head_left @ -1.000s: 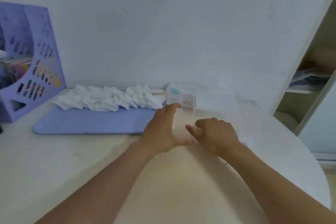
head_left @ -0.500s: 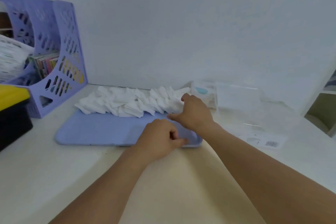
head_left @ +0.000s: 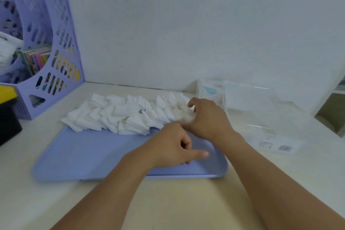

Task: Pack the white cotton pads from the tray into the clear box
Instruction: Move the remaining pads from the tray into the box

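The worktop (head_left: 186, 201) is carrying everything, running pale from the near edge to the wall. A lilac file rack (head_left: 46, 58) is standing at the far left, holding coloured booklets. The blue tray (head_left: 84, 151) is lying flat in the middle, its near half bare. The pads (head_left: 119, 114) are lying in an overlapping white row along the tray's far side, reaching from its left end to the right hand. The clear box (head_left: 261, 110) is sitting right of the tray, near the wall, apart from the pads, with a printed label at its near edge. The right hand (head_left: 207, 117) is resting on the right end of the row, its fingers (head_left: 190, 103) curling over pads; whether they are clamped on one I cannot tell. The left hand (head_left: 171, 145) is hovering over the tray's near right part, fingers loosely curled together, forefinger pointing right, holding nothing visible.
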Tool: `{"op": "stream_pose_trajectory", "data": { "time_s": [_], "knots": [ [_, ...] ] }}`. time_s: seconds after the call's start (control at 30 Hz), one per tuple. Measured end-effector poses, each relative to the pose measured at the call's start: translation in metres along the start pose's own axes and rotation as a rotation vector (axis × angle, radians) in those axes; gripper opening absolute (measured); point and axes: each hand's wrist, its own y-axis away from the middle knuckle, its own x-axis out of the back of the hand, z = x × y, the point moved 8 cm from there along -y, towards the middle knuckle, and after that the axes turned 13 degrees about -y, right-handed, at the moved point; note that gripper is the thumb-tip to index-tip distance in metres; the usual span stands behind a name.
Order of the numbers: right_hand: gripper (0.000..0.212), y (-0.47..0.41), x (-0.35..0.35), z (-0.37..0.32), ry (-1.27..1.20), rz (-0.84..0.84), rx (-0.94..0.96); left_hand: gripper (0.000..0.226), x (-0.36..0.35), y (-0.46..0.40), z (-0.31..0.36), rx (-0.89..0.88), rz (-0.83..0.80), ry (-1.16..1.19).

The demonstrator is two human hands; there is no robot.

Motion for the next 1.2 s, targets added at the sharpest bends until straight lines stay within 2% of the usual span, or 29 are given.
{"op": "stream_pose_trajectory", "data": {
  "time_s": [0.07,0.1,0.13,0.23,0.37,0.57,0.63,0.73,0.83,0.9,0.93,0.97,1.03,1.1,1.13,1.2],
  "knots": [
    [0.040,-0.012,0.033,0.008,-0.185,0.079,-0.023,0.061,0.013,-0.004,-0.009,0.017,0.149,0.010],
    [0.030,-0.023,0.050,0.013,-0.206,0.121,-0.024,0.062,0.019,-0.004,-0.012,0.021,0.225,0.017],
    [0.030,-0.037,0.060,0.016,-0.165,0.117,-0.016,0.063,0.025,-0.005,-0.014,0.025,0.303,0.025],
    [0.041,-0.076,0.046,0.014,0.035,-0.124,0.021,0.063,0.038,-0.005,-0.021,0.040,0.454,0.054],
    [0.046,-0.110,0.008,0.015,0.132,-0.318,0.016,0.061,0.033,-0.011,-0.027,0.035,0.444,0.011],
    [0.070,-0.123,-0.028,0.029,0.103,-0.647,-0.245,0.057,0.024,-0.021,-0.025,-0.014,0.397,-0.088],
    [0.063,-0.124,-0.033,0.032,0.191,-0.666,-0.232,0.056,0.023,-0.022,-0.025,-0.016,0.393,-0.089],
    [0.042,-0.136,-0.026,0.030,0.233,-0.508,-0.134,0.055,0.023,-0.024,-0.028,-0.013,0.401,-0.102],
    [0.036,-0.137,0.005,0.018,0.094,-0.250,-0.005,0.050,0.026,-0.023,-0.028,0.021,0.425,-0.068],
    [0.040,-0.125,0.036,0.007,-0.121,-0.086,0.060,0.035,0.040,-0.018,-0.027,0.083,0.569,0.008],
    [0.040,-0.116,0.047,0.003,-0.270,-0.089,0.069,0.025,0.049,-0.014,-0.028,0.136,0.669,0.111],
    [0.039,-0.104,0.049,-0.003,-0.421,-0.184,0.052,0.024,0.055,-0.010,-0.031,0.193,0.737,0.266],
    [0.036,-0.072,0.035,-0.015,-0.601,-0.495,-0.015,0.041,0.055,-0.012,-0.038,0.245,0.708,0.612],
    [0.038,-0.048,0.017,-0.026,-0.681,-0.701,-0.043,0.041,0.050,-0.016,-0.037,0.215,0.623,0.711],
    [0.039,-0.045,0.013,-0.027,-0.712,-0.725,-0.055,0.032,0.050,-0.017,-0.035,0.187,0.616,0.705],
    [0.037,-0.053,0.020,-0.016,-0.751,-0.606,-0.113,0.010,0.054,-0.012,-0.035,0.190,0.669,0.694]
  ]
}}
